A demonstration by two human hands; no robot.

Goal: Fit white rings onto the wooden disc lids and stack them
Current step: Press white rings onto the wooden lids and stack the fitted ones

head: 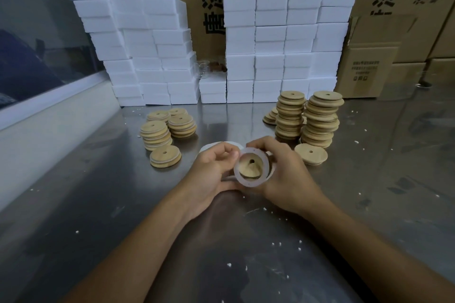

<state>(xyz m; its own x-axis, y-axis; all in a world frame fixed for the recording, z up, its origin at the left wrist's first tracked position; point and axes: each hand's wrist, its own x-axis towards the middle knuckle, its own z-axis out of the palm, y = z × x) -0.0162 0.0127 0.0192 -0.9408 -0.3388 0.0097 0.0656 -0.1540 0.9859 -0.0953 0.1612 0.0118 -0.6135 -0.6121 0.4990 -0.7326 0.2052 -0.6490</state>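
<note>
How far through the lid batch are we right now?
Done, seemingly: three short stacks plus a single ringed lid on the left. In hand: both hands, left hand and right hand, working a white ring onto one wooden lid. Left: two tall stacks and a loose lid on the right, apparently unringed.

Two tall lid stacks (309, 118) beyond right hand (285, 172); three short stacks (167, 125) beyond left hand (211, 170); two single lids (311, 154).
</note>
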